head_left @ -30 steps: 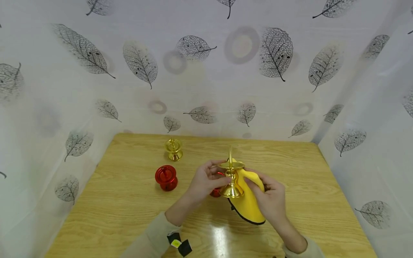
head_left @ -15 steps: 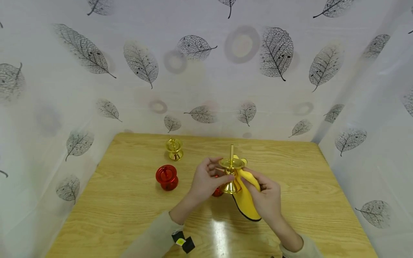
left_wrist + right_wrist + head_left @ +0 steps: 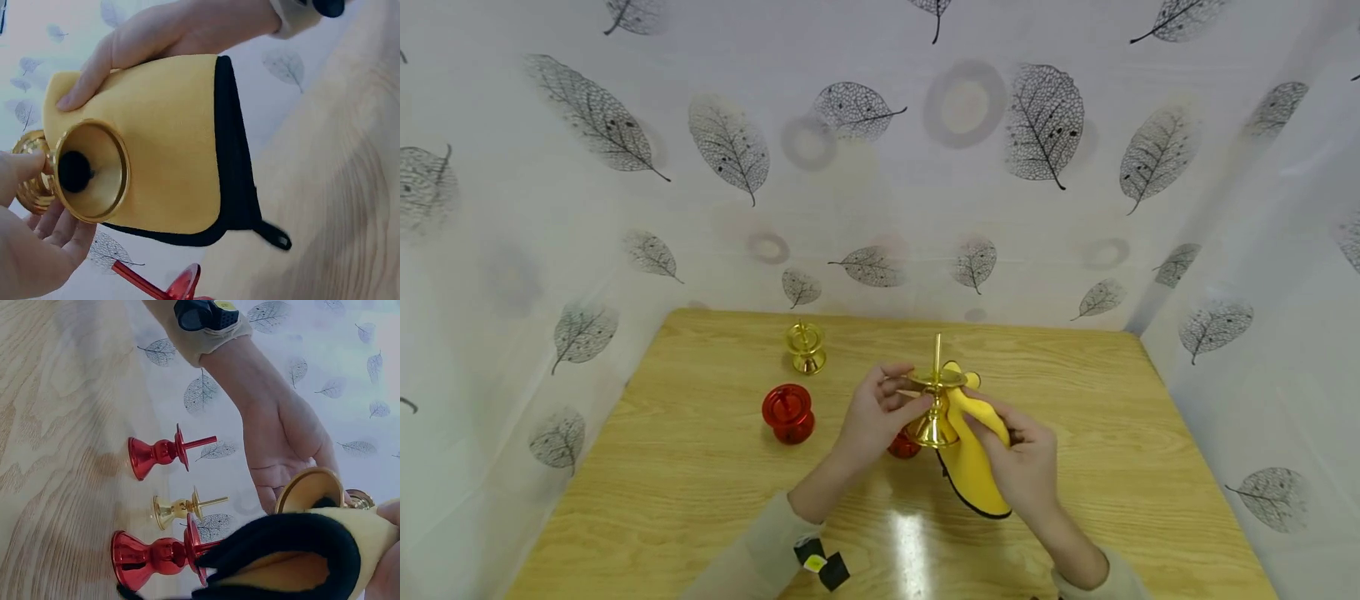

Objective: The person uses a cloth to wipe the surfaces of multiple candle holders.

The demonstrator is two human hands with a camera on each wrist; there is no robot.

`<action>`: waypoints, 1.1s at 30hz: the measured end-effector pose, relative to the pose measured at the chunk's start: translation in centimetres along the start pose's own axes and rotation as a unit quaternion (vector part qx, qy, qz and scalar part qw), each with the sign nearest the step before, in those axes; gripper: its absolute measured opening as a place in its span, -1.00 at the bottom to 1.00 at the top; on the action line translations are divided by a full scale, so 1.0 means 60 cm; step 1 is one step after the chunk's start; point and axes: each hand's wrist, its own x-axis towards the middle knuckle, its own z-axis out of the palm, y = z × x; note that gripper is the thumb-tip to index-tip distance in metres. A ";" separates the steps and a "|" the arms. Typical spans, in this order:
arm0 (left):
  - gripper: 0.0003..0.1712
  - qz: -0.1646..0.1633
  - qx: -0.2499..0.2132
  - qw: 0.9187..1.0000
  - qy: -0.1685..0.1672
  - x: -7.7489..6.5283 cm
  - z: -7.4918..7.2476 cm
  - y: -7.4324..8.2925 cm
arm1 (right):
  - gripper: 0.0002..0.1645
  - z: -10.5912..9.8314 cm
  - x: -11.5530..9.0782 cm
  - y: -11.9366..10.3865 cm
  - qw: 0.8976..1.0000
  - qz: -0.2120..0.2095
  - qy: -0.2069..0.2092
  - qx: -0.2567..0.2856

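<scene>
My left hand (image 3: 868,421) pinches a gold candle holder (image 3: 932,429) by its narrow stem, lifted above the table with its spike pointing up in the head view. In the left wrist view the hollow underside of its base shows a black disc. My right hand (image 3: 1024,467) grips a folded yellow cloth (image 3: 973,479) with black edging and a hanging loop. The cloth lies against the right side of the gold holder, below its dish. Part of a red candle holder (image 3: 904,446) shows behind the raised one, mostly hidden by it and my left hand.
Another red candle holder (image 3: 788,414) stands upright on the wooden table (image 3: 700,500), left of my left hand. Farther back is a smaller gold candle holder (image 3: 806,346). A leaf-patterned white sheet (image 3: 880,200) borders the table at the back and sides.
Both hands, with the gold candle holder and the cloth, have risen slightly in the head view. The cloth has shifted a little against the holder. The standing candle holders have stayed put.
</scene>
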 end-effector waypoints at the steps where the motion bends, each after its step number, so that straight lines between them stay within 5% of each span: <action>1: -0.38 -0.008 -0.014 1.000 -0.006 0.000 -0.002 0.000 | -0.68 -0.001 0.000 -0.001 1.000 0.007 -0.003 0.010; 8: -0.33 -0.047 -0.054 0.995 -0.064 -0.001 -0.006 0.001 | -0.70 -0.006 0.003 0.007 0.999 0.019 -0.015 0.046; 15: -0.33 -0.053 -0.042 0.996 -0.058 -0.002 0.000 0.002 | -0.74 -0.002 0.008 0.021 0.998 0.054 -0.009 0.045; 24: -0.31 -0.013 0.028 0.999 -0.016 -0.003 0.007 0.005 | -0.65 0.001 -0.003 0.010 1.000 -0.017 0.003 0.010; 33: -0.32 0.013 0.061 0.998 0.012 -0.004 0.008 0.007 | -0.60 -0.023 0.004 -0.004 0.998 -0.019 -0.063 -0.021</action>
